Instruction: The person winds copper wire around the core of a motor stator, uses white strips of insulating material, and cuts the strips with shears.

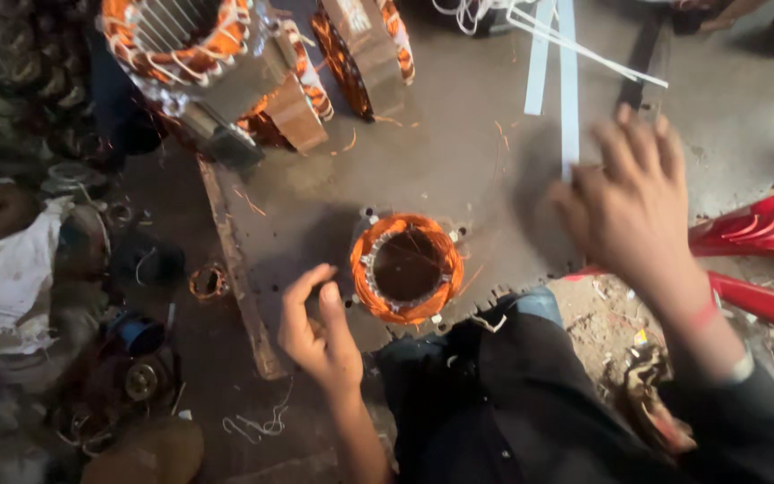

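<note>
round copper-wound motor stator [406, 267] on the grey metal tabletop [459, 161] near its front edge, left hand [320, 332] just beside it to the left, right hand [633, 202] raised to its right, two larger copper-wound stators [226, 67] behind at far left, white paper strips [555, 63] behind right, red metal frame [763, 260] at right edge

Crumpled white sack [6, 273] with faint dark print lies at left edge among metal scrap; no signs, screens.

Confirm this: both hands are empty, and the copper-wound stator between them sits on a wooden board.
Not quite. In the head view the stator sits on a grey metal plate, not a wooden board. The left hand and right hand are indeed empty.
</note>
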